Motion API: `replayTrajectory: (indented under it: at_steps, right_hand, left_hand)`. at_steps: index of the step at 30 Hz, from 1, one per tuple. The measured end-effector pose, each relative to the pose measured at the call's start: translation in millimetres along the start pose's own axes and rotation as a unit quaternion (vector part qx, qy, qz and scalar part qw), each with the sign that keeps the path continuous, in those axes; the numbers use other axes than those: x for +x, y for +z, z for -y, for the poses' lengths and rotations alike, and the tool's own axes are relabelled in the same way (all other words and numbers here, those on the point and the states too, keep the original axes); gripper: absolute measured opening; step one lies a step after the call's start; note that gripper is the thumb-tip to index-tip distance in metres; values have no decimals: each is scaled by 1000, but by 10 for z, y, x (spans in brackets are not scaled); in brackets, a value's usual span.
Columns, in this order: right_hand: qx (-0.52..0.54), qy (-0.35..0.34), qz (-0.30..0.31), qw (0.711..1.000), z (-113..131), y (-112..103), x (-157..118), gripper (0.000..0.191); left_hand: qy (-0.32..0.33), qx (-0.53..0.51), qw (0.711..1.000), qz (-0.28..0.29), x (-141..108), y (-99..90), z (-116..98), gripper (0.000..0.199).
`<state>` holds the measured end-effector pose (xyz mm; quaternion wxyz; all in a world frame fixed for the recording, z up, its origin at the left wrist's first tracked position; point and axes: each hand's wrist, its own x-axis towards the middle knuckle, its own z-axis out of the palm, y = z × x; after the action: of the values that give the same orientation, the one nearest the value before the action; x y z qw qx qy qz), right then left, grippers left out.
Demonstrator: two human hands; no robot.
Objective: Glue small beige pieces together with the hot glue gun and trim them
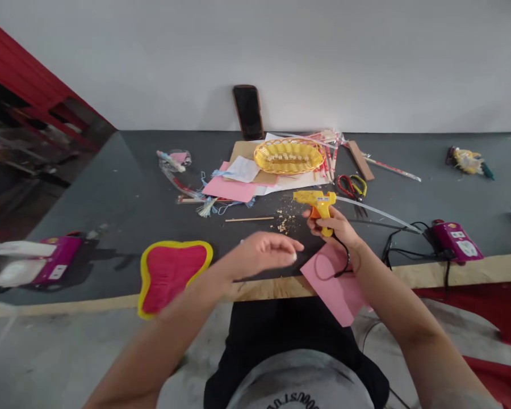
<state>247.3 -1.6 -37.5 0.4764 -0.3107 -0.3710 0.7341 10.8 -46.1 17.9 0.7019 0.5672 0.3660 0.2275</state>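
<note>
My right hand [333, 224] is wrapped around a yellow hot glue gun [321, 209], whose nozzle points left over the table. A clear glue stick [378, 211] trails from the back of the gun to the right. My left hand [266, 254] hovers to the left of the gun, fingers curled together. A tiny whitish spot shows at its fingertips, too small to name. Beneath the hands lie pale crumbs [283, 220] and a thin wooden stick [249, 219]. Pink paper [334, 284] hangs over the table edge under my right wrist.
A yellow woven basket [289, 165] with small pale pieces stands on papers at the back. Red-handled pliers [347, 184] lie near the gun. Purple boxes [456, 241] with cables flank the table. A red pad with yellow rim [172, 272] overhangs the front edge. A phone [248, 112] leans on the wall.
</note>
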Motion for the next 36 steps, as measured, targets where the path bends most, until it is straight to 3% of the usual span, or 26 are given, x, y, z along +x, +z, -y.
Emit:
replayTrajectory:
  at_steps: [4,7,12,24,36]
  right_hand:
    - [1,-10,20,1000,-9,42,-29,24]
    - [10,-16,21,1000,-24,65,-32,28]
    - [-11,-32,27,999,-36,78,-37,32]
    - [-115,-5,98,988,-42,100,-152,34]
    - [-129,6,125,984,-57,135,-163,35]
  left_hand:
    - [25,-160,985,-55,202,-509,31,16]
    - [30,-230,971,-51,337,-662,148,15]
    - [10,-284,956,-69,409,-673,301,22]
    - [11,-296,948,-113,331,-719,256,27]
    - [-4,-323,941,-98,368,-677,292,27]
